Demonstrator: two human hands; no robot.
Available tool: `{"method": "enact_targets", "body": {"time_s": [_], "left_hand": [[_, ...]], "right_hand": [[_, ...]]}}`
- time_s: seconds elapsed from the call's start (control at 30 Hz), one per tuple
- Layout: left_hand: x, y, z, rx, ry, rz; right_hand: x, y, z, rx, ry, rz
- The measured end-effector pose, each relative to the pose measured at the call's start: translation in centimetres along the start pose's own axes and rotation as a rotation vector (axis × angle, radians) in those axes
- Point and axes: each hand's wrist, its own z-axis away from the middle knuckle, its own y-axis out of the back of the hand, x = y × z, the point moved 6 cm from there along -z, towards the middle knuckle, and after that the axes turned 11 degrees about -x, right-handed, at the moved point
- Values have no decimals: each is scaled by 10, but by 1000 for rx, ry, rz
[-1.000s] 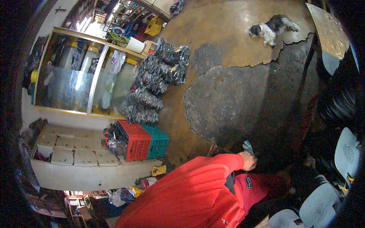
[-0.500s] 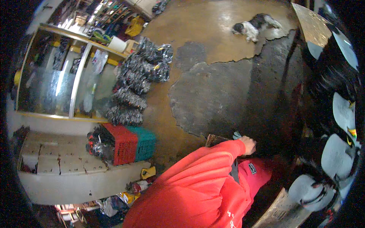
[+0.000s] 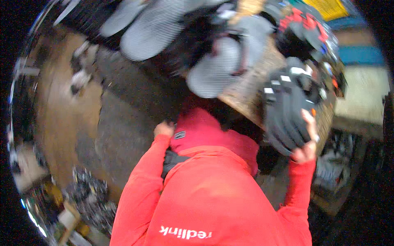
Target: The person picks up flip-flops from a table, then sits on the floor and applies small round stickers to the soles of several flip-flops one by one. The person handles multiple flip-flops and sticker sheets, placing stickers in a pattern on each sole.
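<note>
My right hand point(image 3: 305, 141) grips the edge of a stack of dark sandals point(image 3: 285, 108), its fingers along their right side. The sandals stand close together on the wooden bench, with small white patches near their far ends. My left hand point(image 3: 165, 128) hangs low beside my left thigh, away from the bench. Its fingers are smeared by motion, and I cannot make out anything in them. Grey ridged soles or sandals point(image 3: 215, 67) lie in front of me on the bench point(image 3: 250, 94), left of the stack.
More grey soles point(image 3: 154, 30) line the bench toward the far left. Black and red footwear point(image 3: 303, 30) is heaped at the far right. A black-and-white dog point(image 3: 81, 78) lies on the floor at left. Shiny dark plastic bundles point(image 3: 88, 188) sit at lower left.
My view has swung right toward the bench; the dog and plastic bundles now appear at left. My right hand has come into view, gripping the sandal stack. My left hand stays near my thigh.
</note>
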Motion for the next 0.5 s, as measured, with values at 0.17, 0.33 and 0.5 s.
{"method": "enact_targets", "body": {"time_s": [0.17, 0.33, 0.5], "left_hand": [[8, 2, -2, 87, -94, -2], [-3, 3, 2, 131, -33, -24], [-2, 5, 5, 168, -6, 5]], "right_hand": [[44, -5, -5, 19, -205, -349], [45, -11, -1, 41, -355, -276], [40, -4, -10, 154, -371, -126]]}}
